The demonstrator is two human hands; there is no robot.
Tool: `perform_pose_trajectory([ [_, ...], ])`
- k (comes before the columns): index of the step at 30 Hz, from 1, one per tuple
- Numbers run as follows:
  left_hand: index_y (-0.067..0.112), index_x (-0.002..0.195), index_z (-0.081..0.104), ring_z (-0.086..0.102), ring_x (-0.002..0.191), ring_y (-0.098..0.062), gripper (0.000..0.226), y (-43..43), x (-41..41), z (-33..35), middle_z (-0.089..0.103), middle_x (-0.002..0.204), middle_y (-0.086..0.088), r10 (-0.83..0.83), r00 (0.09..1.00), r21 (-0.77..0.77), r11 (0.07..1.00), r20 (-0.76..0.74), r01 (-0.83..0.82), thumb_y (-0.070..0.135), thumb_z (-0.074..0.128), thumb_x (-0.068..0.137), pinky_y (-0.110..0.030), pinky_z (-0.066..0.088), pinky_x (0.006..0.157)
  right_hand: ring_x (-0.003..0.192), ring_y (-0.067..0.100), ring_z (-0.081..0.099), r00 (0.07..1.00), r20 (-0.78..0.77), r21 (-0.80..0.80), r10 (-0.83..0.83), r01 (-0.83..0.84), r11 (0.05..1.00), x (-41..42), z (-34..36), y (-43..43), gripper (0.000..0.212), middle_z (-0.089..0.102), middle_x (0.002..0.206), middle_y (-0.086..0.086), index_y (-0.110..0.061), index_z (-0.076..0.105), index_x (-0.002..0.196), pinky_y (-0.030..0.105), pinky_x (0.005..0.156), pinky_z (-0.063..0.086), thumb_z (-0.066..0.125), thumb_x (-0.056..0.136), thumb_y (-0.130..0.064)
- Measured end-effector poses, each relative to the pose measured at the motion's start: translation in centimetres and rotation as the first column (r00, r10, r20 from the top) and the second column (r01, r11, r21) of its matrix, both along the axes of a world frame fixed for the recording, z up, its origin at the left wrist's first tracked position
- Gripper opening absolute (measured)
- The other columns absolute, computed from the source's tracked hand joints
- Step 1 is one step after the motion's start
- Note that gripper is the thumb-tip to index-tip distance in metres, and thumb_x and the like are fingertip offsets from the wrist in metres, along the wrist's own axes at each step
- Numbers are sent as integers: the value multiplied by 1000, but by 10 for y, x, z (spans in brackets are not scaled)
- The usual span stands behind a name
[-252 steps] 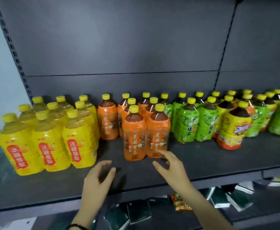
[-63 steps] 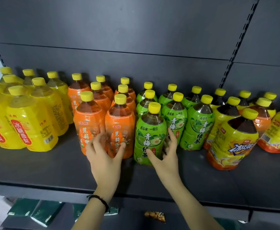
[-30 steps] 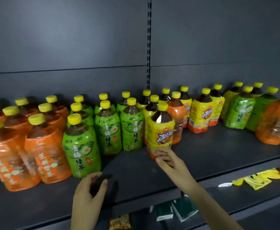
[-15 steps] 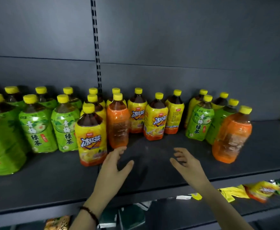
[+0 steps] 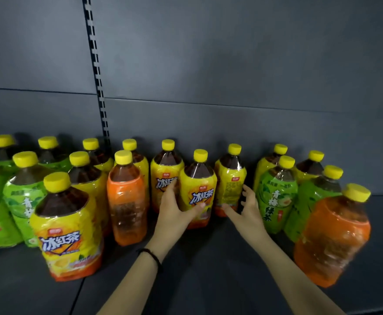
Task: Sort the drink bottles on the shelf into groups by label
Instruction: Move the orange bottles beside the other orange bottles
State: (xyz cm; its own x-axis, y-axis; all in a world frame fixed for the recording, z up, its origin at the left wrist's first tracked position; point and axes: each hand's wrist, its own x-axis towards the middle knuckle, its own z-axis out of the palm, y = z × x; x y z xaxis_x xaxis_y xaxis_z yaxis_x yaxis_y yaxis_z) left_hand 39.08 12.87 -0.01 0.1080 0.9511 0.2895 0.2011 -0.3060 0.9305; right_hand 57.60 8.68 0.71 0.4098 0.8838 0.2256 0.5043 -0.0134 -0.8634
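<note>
Yellow-capped drink bottles stand mixed on a dark shelf (image 5: 208, 276). My left hand (image 5: 174, 212) grips a yellow-label iced tea bottle (image 5: 198, 187) in the middle, thumb across its front and fingers round its left side. My right hand (image 5: 246, 209) is spread beside another yellow-label bottle (image 5: 230, 178), thumb near its base, not clearly closed on it. An orange-label bottle (image 5: 127, 201) stands left of my left hand. A third yellow-label bottle (image 5: 68, 235) is at the front left. Green-label bottles (image 5: 276, 196) stand right of my right hand, with more green-label bottles (image 5: 24, 196) at the far left.
A large orange-label bottle (image 5: 331, 237) stands at the front right, close to my right forearm. The grey back panel (image 5: 231, 76) rises behind the rows, with a slotted upright (image 5: 95, 71) on its left. Bare shelf lies under my forearms.
Both hands have moved forward from above the shelf front to the middle yellow-label bottles. My left hand now holds one; the right hand has come beside its neighbour. The view has moved closer.
</note>
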Motion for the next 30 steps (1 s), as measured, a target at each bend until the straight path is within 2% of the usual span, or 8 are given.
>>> perform_pose_trajectory([
  [5,22,136,35,40,124,-10,88,14,13,-5,38,127,9,161,986,103,982,-45,-156,37,85,65,-39,41,107,131,25,33,997,-41,35,-66,67,997,-1,-1,35,97,20,148,13,-13,13,147,32,103,33,78,76,-26],
  [10,20,132,42,39,125,-12,83,13,11,-7,37,123,10,170,980,116,981,-103,-158,43,83,64,-39,40,108,129,28,43,983,-177,117,-50,71,991,2,-5,56,99,36,143,14,-11,12,147,27,94,35,79,76,-25],
  [16,17,126,43,38,119,-8,77,3,8,3,36,120,8,158,979,52,987,-132,-152,36,85,65,-29,37,105,117,31,52,987,-149,115,-56,74,991,5,-6,50,93,47,134,15,-12,21,143,29,87,39,81,73,-27],
  [19,29,115,40,50,113,-1,67,-14,0,0,46,123,7,93,995,-32,995,-26,-94,28,86,66,-23,46,95,111,28,54,990,-138,130,-36,54,990,3,-8,34,88,51,128,12,-14,26,140,31,84,41,81,73,-29],
  [21,31,110,38,59,102,8,62,-31,-8,0,56,120,10,55,997,-73,996,54,-51,21,84,69,-16,52,80,107,22,53,994,-111,127,0,14,992,0,-10,20,85,52,125,7,-16,27,139,30,83,41,80,73,-29],
  [23,28,110,40,61,99,8,61,-49,-19,-2,60,114,11,69,993,-85,995,97,-61,20,83,68,-15,53,73,105,16,52,991,-108,138,73,-58,989,-1,-13,6,84,51,121,1,-18,28,139,29,83,42,80,73,-26],
  [28,33,111,43,62,97,10,63,-94,-51,-2,62,110,16,145,981,-68,988,131,-137,28,80,60,-18,56,76,111,15,54,944,-193,106,269,-253,962,-13,-20,-15,81,50,124,-2,-41,25,124,31,88,48,83,69,-28],
  [30,31,110,43,62,98,9,64,-107,-65,-5,62,110,14,193,973,-50,981,130,-188,37,82,59,-23,56,82,109,12,55,915,-221,90,338,-326,941,-21,-21,-17,78,50,122,-2,-41,24,117,27,84,49,83,69,-27],
])
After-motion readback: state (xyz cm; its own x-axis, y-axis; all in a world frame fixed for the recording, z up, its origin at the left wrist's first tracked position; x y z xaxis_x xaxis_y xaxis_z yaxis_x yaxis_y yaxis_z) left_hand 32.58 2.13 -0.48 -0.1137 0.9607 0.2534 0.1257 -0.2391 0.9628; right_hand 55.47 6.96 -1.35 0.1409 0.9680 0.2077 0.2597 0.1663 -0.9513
